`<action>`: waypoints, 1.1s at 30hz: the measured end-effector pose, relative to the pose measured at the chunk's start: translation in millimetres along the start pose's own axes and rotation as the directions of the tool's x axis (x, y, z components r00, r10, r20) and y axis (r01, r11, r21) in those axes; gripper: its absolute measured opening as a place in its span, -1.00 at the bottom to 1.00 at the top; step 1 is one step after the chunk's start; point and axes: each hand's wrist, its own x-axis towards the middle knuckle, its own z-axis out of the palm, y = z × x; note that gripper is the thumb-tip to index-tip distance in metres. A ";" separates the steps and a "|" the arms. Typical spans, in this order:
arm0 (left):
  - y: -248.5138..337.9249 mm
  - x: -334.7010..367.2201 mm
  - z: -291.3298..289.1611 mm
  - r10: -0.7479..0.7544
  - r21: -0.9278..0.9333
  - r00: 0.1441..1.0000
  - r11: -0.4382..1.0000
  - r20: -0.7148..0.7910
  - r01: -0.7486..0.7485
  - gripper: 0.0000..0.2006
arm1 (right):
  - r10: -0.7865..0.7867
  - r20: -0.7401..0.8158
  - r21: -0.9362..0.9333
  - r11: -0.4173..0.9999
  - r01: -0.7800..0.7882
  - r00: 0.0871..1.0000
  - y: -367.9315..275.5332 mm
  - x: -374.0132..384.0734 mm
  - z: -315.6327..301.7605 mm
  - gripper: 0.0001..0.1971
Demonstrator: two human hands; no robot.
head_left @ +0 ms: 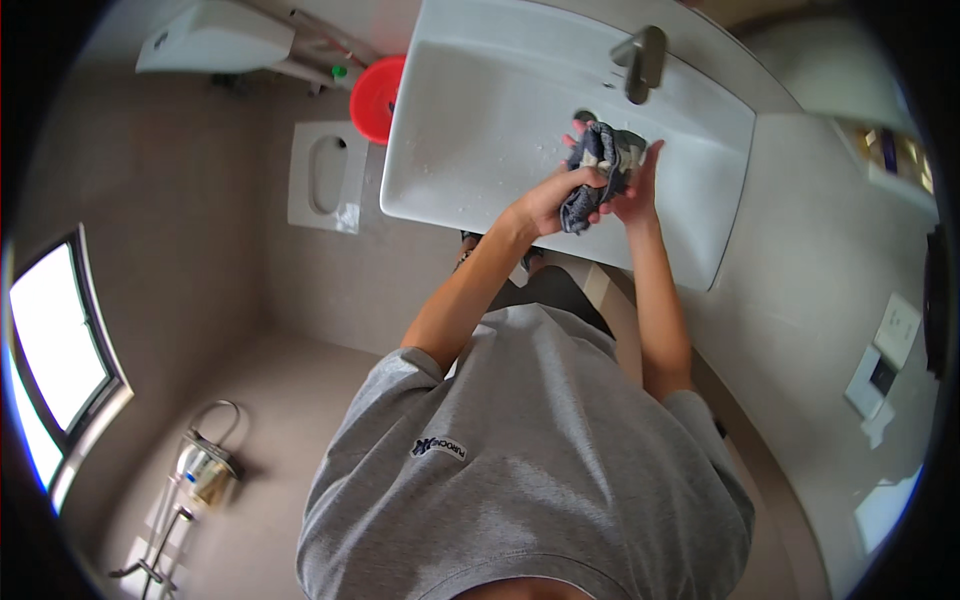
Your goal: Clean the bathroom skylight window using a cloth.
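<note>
A bunched, dark grey cloth [607,148] with pale beige patches is between my two hands over the white sink [460,140]. My left hand [549,200] grips it from the left, thumb pressed across the top and fingertips showing on its far side. From the right, my right hand [637,202] cups the cloth with its fingers partly beneath it, the thumb stretched out and away. Folds of the cloth hide parts of both hands. Whether it is one piece or two, I cannot tell.
A grey metal faucet [643,65] rises at the sink's far side, beyond the drain [585,117]. Beside the basin's left edge is a red tub [377,100]. A squat toilet [327,177] is set in the floor at left. Small drops dot the basin.
</note>
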 end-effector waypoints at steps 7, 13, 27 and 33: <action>10.5 -8.8 -47.6 0.068 -0.674 0.948 0.719 0.312 0.171 -0.60 | -0.053 0.285 0.229 0.973 -0.015 0.957 27.3 67.5 32.8 0.21; 43.0 -41.9 -94.9 0.107 -0.601 0.951 0.794 0.291 0.094 -0.50 | 0.013 -0.016 -0.188 0.982 -0.015 1.000 44.9 96.5 47.9 -0.25; 54.9 2.0 -128.4 0.239 0.850 0.916 0.498 -0.323 0.170 -0.62 | -0.544 -0.242 -0.932 -0.101 -0.349 0.803 99.8 138.3 88.0 -0.60; 35.3 16.3 -121.7 0.432 0.917 0.822 0.307 -0.372 0.254 -0.67 | -0.739 -0.364 -0.820 -0.033 -0.571 0.567 101.2 153.5 38.9 -0.57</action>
